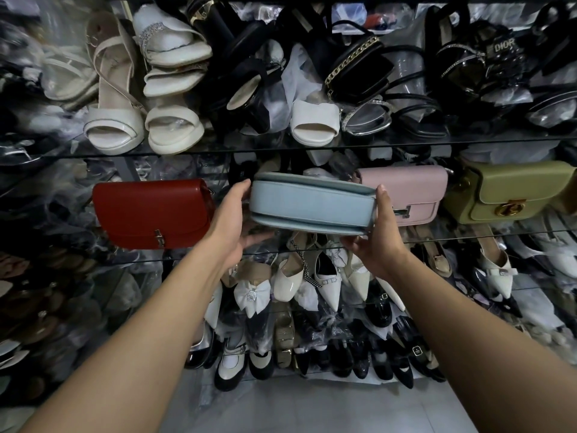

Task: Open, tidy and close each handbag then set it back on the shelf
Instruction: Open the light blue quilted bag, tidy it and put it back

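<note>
Left hand (pixel 230 220) grips the left end of the pale blue handbag (pixel 312 203), thumb on the upper edge and fingers curled underneath. The right hand (pixel 376 242) holds the opposite end the same way, thumb lying up along the rounded end and fingers tucked under the lower edge. Between them the bag is level and turned so that a narrow side faces the camera; its flap and clasp are out of sight, and whether it touches the shelf cannot be told.

It sits at the height of the glass shelf (pixel 468 236), in the gap between the red handbag (pixel 153 214) on the left and the pink handbag (pixel 415 189) on the right, whose silver clasp is partly hidden by the right thumb. Beyond the pink one stands an olive green handbag (pixel 512 195) with a gold clasp.

On the upper shelf (pixel 218 150) lie cream sandals (pixel 115 126) and black sandals (pixel 359 70), many in clear wrapping. Below the bags, white pointed shoes (pixel 327 285) and black shoes (pixel 377 307) crowd the lower shelves, above a grey floor (pixel 312 407).
</note>
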